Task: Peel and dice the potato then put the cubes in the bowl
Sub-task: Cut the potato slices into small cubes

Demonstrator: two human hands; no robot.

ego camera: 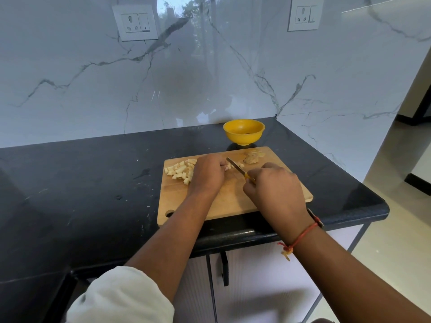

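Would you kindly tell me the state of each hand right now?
Left hand: curled, holding down potato pieces on the cutting board.
Right hand: closed around the knife handle.

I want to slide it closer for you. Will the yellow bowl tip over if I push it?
Probably it slides rather than tips: the yellow bowl sits upright on the smooth black counter. Its foot looks narrower than its rim, so a push near the top might rock it. It looks nearly empty, so likely light.
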